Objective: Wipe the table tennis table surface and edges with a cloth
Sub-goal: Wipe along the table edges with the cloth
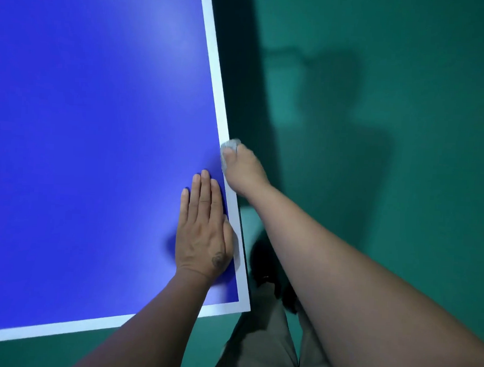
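Note:
The blue table tennis table [83,147] fills the left of the view, with a white border line along its right side [215,78] and near end. Its near right corner [244,305] lies low in the middle. My left hand [204,232] rests flat on the blue surface beside the right border, fingers straight. My right hand [243,172] grips a small grey cloth [229,149] and holds it against the table's right side edge. Most of the cloth is hidden under the hand.
A green floor [407,107] spreads to the right of and below the table, with my shadow on it. My beige trousers [266,339] and a dark shoe [264,263] show just beside the table's near right corner.

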A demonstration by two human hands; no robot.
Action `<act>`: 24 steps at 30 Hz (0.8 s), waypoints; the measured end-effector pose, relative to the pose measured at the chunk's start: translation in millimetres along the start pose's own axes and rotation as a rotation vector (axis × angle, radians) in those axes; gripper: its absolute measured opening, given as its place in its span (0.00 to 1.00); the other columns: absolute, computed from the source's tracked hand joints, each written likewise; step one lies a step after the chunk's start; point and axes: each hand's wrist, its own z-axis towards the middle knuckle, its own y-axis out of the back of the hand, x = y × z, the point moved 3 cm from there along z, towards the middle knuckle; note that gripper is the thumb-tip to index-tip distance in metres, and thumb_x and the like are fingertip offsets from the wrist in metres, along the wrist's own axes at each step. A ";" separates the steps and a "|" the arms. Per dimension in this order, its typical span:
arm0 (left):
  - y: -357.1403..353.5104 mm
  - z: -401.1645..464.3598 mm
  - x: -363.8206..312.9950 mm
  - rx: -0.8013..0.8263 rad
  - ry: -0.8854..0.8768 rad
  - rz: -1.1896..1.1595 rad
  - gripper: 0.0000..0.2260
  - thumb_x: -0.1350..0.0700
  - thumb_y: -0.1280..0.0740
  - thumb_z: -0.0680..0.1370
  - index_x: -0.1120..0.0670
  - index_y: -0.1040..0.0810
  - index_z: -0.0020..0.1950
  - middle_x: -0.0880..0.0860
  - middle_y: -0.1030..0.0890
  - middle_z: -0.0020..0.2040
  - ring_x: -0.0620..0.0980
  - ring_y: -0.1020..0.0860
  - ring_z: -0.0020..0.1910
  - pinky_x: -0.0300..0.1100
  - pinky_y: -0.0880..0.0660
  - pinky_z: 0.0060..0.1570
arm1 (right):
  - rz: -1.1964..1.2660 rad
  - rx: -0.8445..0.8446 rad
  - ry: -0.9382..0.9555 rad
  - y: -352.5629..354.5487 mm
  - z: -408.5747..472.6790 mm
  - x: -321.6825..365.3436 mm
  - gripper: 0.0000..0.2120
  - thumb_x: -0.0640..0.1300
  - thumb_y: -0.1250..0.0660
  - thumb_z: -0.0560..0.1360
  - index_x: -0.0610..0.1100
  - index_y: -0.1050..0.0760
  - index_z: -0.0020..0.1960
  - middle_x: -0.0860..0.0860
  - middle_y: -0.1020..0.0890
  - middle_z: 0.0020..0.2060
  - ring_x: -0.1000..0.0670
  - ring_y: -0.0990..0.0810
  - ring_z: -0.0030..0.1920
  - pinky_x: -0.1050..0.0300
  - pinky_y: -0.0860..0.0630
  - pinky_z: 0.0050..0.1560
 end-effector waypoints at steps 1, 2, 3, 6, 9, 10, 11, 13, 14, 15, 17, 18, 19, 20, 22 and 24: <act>0.5 0.0 0.0 0.001 0.000 -0.002 0.31 0.58 0.49 0.81 0.68 0.42 0.84 0.66 0.46 0.86 0.63 0.48 0.86 0.63 0.45 0.84 | 0.024 -0.003 -0.013 1.1 6.3 4.3 0.10 0.49 0.48 0.88 0.46 0.31 0.58 0.50 0.22 0.45 0.48 0.25 0.42 0.53 0.32 0.48; 1.1 0.8 0.3 0.002 -0.001 -0.005 0.31 0.58 0.49 0.81 0.68 0.42 0.84 0.66 0.46 0.86 0.64 0.47 0.86 0.63 0.45 0.83 | 0.036 -0.003 -0.009 0.8 7.1 6.3 0.09 0.48 0.48 0.88 0.47 0.31 0.59 0.50 0.22 0.47 0.48 0.24 0.43 0.53 0.31 0.49; 1.4 1.7 0.9 0.005 -0.005 -0.008 0.31 0.58 0.49 0.81 0.68 0.42 0.84 0.66 0.45 0.86 0.64 0.47 0.86 0.64 0.45 0.83 | 0.039 -0.002 0.008 -0.8 1.6 5.3 0.09 0.48 0.48 0.88 0.47 0.31 0.61 0.47 0.20 0.51 0.45 0.23 0.47 0.52 0.30 0.51; 0.3 1.7 2.5 0.002 -0.018 -0.009 0.30 0.57 0.49 0.82 0.68 0.42 0.84 0.67 0.45 0.85 0.65 0.47 0.86 0.64 0.43 0.83 | -0.010 0.033 -0.001 -10.6 -35.5 -12.9 0.23 0.51 0.47 0.89 0.46 0.40 0.81 0.42 0.25 0.74 0.40 0.24 0.70 0.49 0.29 0.65; 1.0 0.7 2.8 0.003 -0.023 -0.024 0.30 0.56 0.51 0.83 0.69 0.42 0.83 0.67 0.45 0.86 0.65 0.47 0.86 0.64 0.44 0.83 | -0.026 0.033 -0.019 -19.8 -57.7 -32.4 0.28 0.51 0.46 0.89 0.48 0.49 0.86 0.45 0.30 0.80 0.41 0.28 0.75 0.49 0.30 0.69; 1.2 0.3 3.7 0.004 -0.020 -0.027 0.30 0.56 0.51 0.83 0.69 0.42 0.84 0.67 0.45 0.86 0.64 0.47 0.86 0.64 0.44 0.83 | -0.036 0.026 -0.018 -22.0 -58.5 -35.4 0.28 0.51 0.46 0.89 0.49 0.49 0.86 0.46 0.30 0.80 0.42 0.27 0.75 0.49 0.30 0.69; 1.1 0.1 3.9 0.006 -0.018 -0.025 0.30 0.56 0.50 0.83 0.68 0.42 0.84 0.67 0.45 0.86 0.64 0.47 0.86 0.64 0.44 0.83 | -0.041 0.017 -0.029 -23.1 -57.0 -36.2 0.28 0.51 0.46 0.89 0.49 0.48 0.86 0.46 0.30 0.79 0.42 0.27 0.75 0.49 0.30 0.69; 1.3 0.8 2.6 0.007 -0.014 -0.017 0.30 0.56 0.49 0.83 0.68 0.42 0.84 0.66 0.44 0.86 0.64 0.47 0.86 0.63 0.44 0.83 | -0.043 0.001 -0.040 -21.3 -50.8 -31.2 0.27 0.51 0.46 0.89 0.50 0.47 0.86 0.48 0.30 0.79 0.43 0.27 0.74 0.50 0.30 0.68; 1.8 0.9 2.3 0.007 -0.011 -0.016 0.30 0.56 0.48 0.82 0.68 0.41 0.84 0.66 0.44 0.85 0.64 0.46 0.86 0.64 0.44 0.83 | -0.039 -0.002 -0.033 -18.9 -46.8 -25.6 0.27 0.51 0.46 0.89 0.51 0.47 0.86 0.48 0.30 0.79 0.43 0.27 0.74 0.50 0.30 0.68; 2.6 1.1 1.8 0.004 -0.009 -0.017 0.30 0.56 0.48 0.82 0.68 0.40 0.83 0.66 0.43 0.85 0.64 0.45 0.86 0.64 0.43 0.83 | -0.034 -0.001 -0.026 -14.8 -40.9 -17.9 0.27 0.52 0.47 0.89 0.50 0.47 0.86 0.48 0.30 0.79 0.44 0.27 0.75 0.51 0.30 0.68; 5.8 1.9 0.7 0.002 -0.010 -0.017 0.30 0.57 0.47 0.82 0.68 0.40 0.83 0.66 0.43 0.85 0.64 0.45 0.86 0.65 0.41 0.82 | -0.028 0.008 -0.013 -2.8 -20.5 3.7 0.26 0.51 0.48 0.89 0.48 0.45 0.85 0.47 0.29 0.78 0.43 0.27 0.74 0.53 0.31 0.64; 7.5 2.1 0.3 0.005 -0.014 -0.027 0.30 0.57 0.46 0.82 0.68 0.40 0.83 0.65 0.43 0.85 0.64 0.45 0.86 0.65 0.41 0.82 | -0.034 0.012 -0.004 5.1 -7.4 16.9 0.24 0.50 0.48 0.89 0.46 0.42 0.83 0.47 0.26 0.74 0.43 0.25 0.70 0.53 0.31 0.60; 8.7 2.4 0.6 0.006 -0.022 -0.048 0.30 0.57 0.44 0.82 0.68 0.40 0.83 0.65 0.43 0.86 0.64 0.45 0.86 0.65 0.41 0.82 | -0.040 0.019 0.004 12.9 7.7 31.2 0.21 0.49 0.48 0.89 0.44 0.38 0.80 0.46 0.23 0.67 0.43 0.23 0.64 0.54 0.33 0.54; 10.6 2.8 1.3 -0.002 -0.023 -0.077 0.30 0.57 0.43 0.82 0.67 0.40 0.83 0.64 0.43 0.86 0.63 0.45 0.86 0.65 0.41 0.82 | -0.045 0.021 0.017 19.7 24.3 44.7 0.18 0.49 0.48 0.89 0.44 0.34 0.76 0.48 0.23 0.58 0.44 0.23 0.57 0.55 0.34 0.50; 15.5 4.3 4.3 -0.042 0.018 -0.168 0.30 0.58 0.40 0.81 0.66 0.36 0.83 0.61 0.39 0.85 0.61 0.41 0.85 0.63 0.40 0.82 | -0.050 0.020 0.004 26.9 57.8 63.4 0.12 0.49 0.47 0.89 0.46 0.30 0.66 0.51 0.24 0.50 0.46 0.25 0.47 0.55 0.33 0.47; 23.6 15.3 5.9 -0.119 0.120 -0.291 0.26 0.59 0.38 0.81 0.63 0.29 0.80 0.58 0.30 0.81 0.59 0.31 0.81 0.60 0.36 0.80 | -0.021 0.029 -0.032 25.4 81.4 68.5 0.11 0.50 0.48 0.88 0.46 0.31 0.63 0.50 0.22 0.48 0.46 0.25 0.43 0.52 0.29 0.44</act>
